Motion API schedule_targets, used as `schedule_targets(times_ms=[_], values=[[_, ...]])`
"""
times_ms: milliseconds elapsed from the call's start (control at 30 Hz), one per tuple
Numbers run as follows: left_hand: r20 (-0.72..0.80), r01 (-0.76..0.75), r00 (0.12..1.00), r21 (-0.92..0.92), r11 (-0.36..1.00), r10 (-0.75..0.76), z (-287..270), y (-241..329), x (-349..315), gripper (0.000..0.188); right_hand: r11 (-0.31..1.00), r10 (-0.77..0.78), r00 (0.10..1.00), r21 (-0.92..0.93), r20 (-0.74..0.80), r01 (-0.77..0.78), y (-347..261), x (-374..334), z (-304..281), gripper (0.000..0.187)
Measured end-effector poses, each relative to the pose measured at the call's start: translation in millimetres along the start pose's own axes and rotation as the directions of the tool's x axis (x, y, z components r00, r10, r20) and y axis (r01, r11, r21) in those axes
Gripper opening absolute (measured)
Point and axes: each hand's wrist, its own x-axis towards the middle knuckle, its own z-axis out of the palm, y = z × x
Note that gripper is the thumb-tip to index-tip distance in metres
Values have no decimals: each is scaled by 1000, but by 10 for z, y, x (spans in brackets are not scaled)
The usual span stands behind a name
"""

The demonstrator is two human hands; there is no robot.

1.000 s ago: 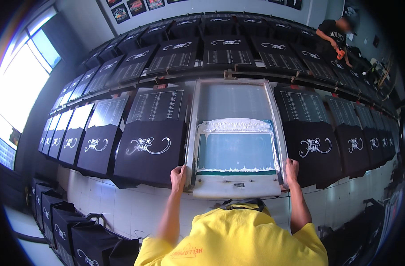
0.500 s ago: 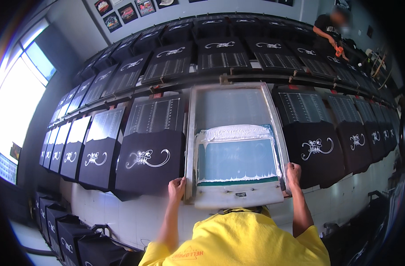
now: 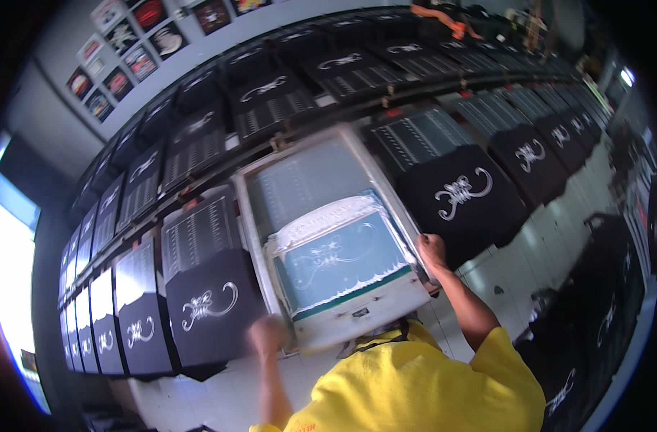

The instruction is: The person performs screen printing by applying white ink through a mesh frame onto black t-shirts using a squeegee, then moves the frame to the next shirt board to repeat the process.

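Observation:
In front of me is a screen printing frame [image 3: 380, 193] with pale metal sides. White ink [image 3: 320, 220] lies in a thick band across its mesh, above a blue stencil area [image 3: 375, 248] where a white flower-and-scroll design shows. My right hand [image 3: 432, 250] is closed round the frame's right side near the front. Beside the front left corner is my left hand [image 3: 266, 333], smeared by motion; whether its fingers grip the frame does not show. To the left lies a printed black shirt [image 3: 220, 327], to the right another black shirt [image 3: 433, 205], each with a white scroll print.
Boards with black printed shirts run in long rows to both sides and behind a dark rail [image 3: 199, 189]. A person's arm [image 3: 435, 14] with an orange tool [image 3: 459, 30] shows at the far back. More dark printed cloth [image 3: 609, 317] hangs at the right.
My view has tilted, and the frame now appears slanted and further left. The white design has become visible in the stencil area. My left hand has blurred; my right still grips the frame.

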Motion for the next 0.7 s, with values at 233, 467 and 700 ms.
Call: schedule_targets(times_ms=[233, 467, 700], values=[[-93, -36, 995, -7, 999, 35, 140, -47, -40, 31, 997, 77, 996, 6, 34, -77, 15, 35, -42, 39], [-213, 28, 977, 113, 993, -4, 253, 86, -134, 39, 984, 82, 995, 153, 64, -91, 111, 79, 13, 39], [-129, 179, 979, 201, 963, -155, 130, 294, -87, 44, 946, -36, 999, 321, -10, 37, 16, -25, -5, 29]])
